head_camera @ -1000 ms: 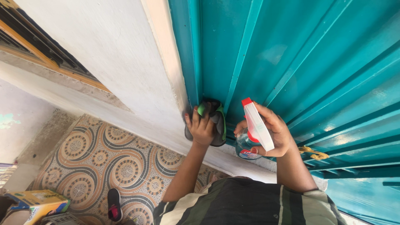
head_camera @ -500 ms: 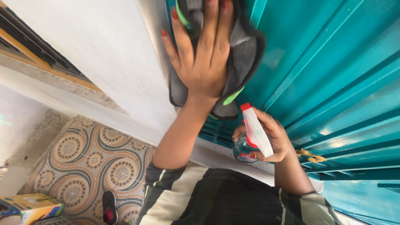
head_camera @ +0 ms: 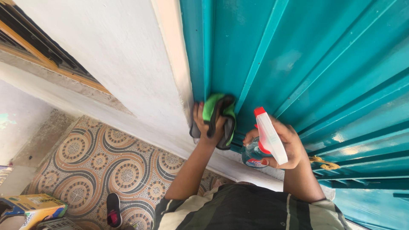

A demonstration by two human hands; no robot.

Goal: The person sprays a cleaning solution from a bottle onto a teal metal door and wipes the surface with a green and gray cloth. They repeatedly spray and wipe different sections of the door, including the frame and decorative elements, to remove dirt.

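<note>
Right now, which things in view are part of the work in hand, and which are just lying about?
In use:
- left hand pressing the green and grey cloth on the teal metal door
- right hand holding the spray bottle

Lying about:
- yellow box on the patterned floor tiles
- black shoe

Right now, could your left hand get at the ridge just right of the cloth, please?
Probably yes. The left hand already presses the cloth to the door beside that ridge, and nothing lies between. The right hand holds the spray bottle lower down, clear of it.
</note>
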